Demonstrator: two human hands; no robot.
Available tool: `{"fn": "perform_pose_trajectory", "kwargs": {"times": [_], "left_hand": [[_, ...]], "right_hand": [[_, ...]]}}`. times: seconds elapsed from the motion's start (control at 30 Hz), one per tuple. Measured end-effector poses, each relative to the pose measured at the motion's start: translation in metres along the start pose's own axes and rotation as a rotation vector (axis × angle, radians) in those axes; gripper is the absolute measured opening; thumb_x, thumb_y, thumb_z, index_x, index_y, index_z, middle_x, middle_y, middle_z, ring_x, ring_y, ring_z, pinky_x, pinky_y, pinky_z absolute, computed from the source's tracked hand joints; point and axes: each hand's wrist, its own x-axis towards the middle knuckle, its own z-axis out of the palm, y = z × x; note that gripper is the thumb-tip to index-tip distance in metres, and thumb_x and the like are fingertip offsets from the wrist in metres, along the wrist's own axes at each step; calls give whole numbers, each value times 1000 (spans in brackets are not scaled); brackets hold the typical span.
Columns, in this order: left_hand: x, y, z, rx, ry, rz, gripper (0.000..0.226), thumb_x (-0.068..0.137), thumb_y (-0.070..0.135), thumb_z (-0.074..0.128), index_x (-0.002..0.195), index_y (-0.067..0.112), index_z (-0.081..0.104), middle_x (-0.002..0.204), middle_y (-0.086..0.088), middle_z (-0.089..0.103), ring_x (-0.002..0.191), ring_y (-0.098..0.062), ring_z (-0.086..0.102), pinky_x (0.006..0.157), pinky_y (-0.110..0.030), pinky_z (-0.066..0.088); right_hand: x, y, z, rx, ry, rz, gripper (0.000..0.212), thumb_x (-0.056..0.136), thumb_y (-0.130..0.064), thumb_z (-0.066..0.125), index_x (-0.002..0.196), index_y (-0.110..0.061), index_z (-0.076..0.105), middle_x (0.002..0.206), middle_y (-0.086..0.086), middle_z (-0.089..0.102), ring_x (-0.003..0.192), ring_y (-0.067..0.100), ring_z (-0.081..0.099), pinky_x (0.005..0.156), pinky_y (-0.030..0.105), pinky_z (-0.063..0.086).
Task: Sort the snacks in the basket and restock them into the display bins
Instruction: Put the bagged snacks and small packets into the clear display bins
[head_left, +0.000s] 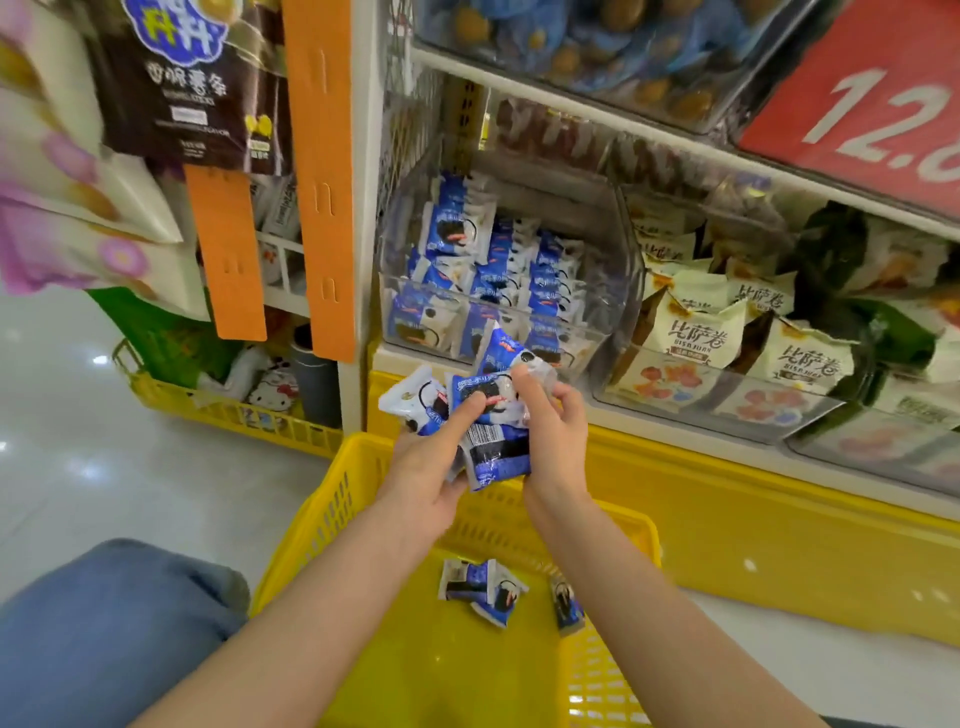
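Observation:
Both hands hold a bunch of blue-and-white snack packets (488, 415) just above the far rim of the yellow basket (332, 514). My left hand (431, 457) grips the bunch from the left. My right hand (550, 431) grips it from the right, with the thumb on top. Three more blue packets (480, 587) lie on the basket's floor. Right behind the hands is a clear display bin (602, 244) holding several of the same blue packets, its front wall just above the bunch.
A neighbouring clear bin (670, 400) to the right holds cream packets with red print. Another yellow basket (228, 410) with goods stands on the floor at left. Orange hanging strips (322, 182) and hanging bags are at upper left. A red price sign (872, 98) hangs upper right.

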Motion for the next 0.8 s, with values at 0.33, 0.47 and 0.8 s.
{"fn": "perform_pose_trajectory", "kwargs": {"times": [0.33,0.47,0.8], "left_hand": [[22,90,6,-120,95,184,48,73,14,75,118,12,57,100,-9,70,75,-17,70,53,-31,58],[30,98,-1,-148,67,116,47,72,15,75,116,13,58,94,-9,72,72,-17,71,53,-32,58],[31,108,-3,-150,-1,60,66,48,21,76,112,16,59,87,-9,74,73,-18,71,60,-38,59]], "right_hand": [[70,-48,93,-124,30,-252,22,87,-27,64,78,-18,46,91,11,62,86,24,65,76,37,56],[125,-65,105,-400,88,-240,22,86,-30,65,85,-14,50,91,6,59,83,18,56,74,27,47],[177,-60,120,-967,-80,-237,22,84,-24,69,79,-4,61,72,9,52,60,15,45,62,28,39]]}}
